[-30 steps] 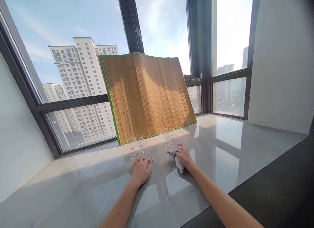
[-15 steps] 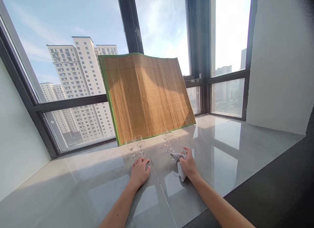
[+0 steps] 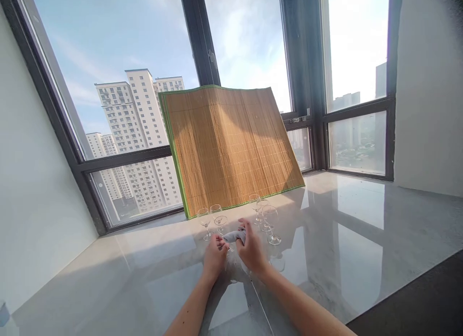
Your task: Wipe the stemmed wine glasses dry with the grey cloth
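My left hand (image 3: 216, 255) is closed, fingertips pinched, around what looks like a clear stemmed glass (image 3: 229, 249); most of it is hidden by the hands and cloth. My right hand (image 3: 252, 249) grips a light grey cloth (image 3: 235, 236), bunched and reaching across to my left fingertips. Both hands are just above the glossy sill. Beyond my left hand, a wine glass (image 3: 203, 217) stands upright with two others close by. Past my right hand, another wine glass (image 3: 270, 221) is upright, with more stemmed glasses just behind it.
A bamboo mat (image 3: 235, 148) with green edging leans against the dark window frame (image 3: 202, 37) behind the glasses. The grey tiled sill (image 3: 144, 278) reflects the windows. A white wall (image 3: 427, 109) bounds the right side. Something pale blue shows at the lower left corner.
My right hand has moved left with the cloth, bringing it up to my left hand. The hands are now close together. The head view has shifted left slightly.
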Demonstrator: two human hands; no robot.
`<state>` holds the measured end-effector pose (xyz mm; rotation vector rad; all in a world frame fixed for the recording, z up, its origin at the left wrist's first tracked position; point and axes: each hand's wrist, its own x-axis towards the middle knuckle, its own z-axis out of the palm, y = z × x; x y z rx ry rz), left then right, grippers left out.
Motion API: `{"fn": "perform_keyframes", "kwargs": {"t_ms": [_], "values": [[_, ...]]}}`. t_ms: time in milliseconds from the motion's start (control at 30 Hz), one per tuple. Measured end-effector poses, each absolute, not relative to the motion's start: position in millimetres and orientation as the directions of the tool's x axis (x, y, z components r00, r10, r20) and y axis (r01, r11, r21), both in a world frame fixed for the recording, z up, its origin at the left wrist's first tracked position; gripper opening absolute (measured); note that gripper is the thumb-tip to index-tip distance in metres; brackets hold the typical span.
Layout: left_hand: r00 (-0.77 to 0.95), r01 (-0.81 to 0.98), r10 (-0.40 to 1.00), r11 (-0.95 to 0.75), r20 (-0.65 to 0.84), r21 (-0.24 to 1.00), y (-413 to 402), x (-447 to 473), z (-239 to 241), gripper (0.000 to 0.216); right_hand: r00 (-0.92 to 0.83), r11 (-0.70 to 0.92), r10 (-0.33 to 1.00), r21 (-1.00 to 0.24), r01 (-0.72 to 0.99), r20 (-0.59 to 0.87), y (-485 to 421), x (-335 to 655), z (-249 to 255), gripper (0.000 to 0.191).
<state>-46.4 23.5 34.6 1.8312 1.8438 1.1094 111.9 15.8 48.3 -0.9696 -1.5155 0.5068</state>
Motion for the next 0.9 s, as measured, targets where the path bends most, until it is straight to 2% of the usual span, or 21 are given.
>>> {"fn": "perform_keyframes", "kwargs": {"t_ms": [100,233,333,433,600,700,900], "values": [[-0.066,0.678,0.953,-0.175,0.296,0.714,23,-47,33,0.032,0.025,0.563,0.805,-0.776,0.284,0.593,27,109,41,0.053],[0.004,0.656,0.933,-0.274,0.359,0.704,20,-42,33,0.033,0.016,0.533,0.824,-0.783,0.320,0.567,30,125,29,0.053],[-0.032,0.692,0.911,-0.276,0.411,0.667,18,-37,34,0.035,0.058,0.514,0.825,-0.789,0.335,0.562,28,133,31,0.051],[-0.035,0.769,0.892,-0.263,0.450,0.582,16,-34,36,0.033,0.106,0.521,0.807,-0.784,0.339,0.582,25,134,37,0.049],[0.071,0.862,0.866,-0.303,0.495,0.406,16,-34,34,0.027,0.029,0.603,0.747,-0.696,0.389,0.664,21,132,41,0.051],[0.047,0.861,0.871,-0.284,0.490,0.421,17,-36,33,0.029,0.056,0.597,0.727,-0.670,0.442,0.684,21,135,42,0.049],[-0.148,0.803,0.886,-0.152,0.439,0.576,18,-43,36,0.026,0.155,0.453,0.769,-0.701,0.551,0.620,24,143,42,0.047]]}}
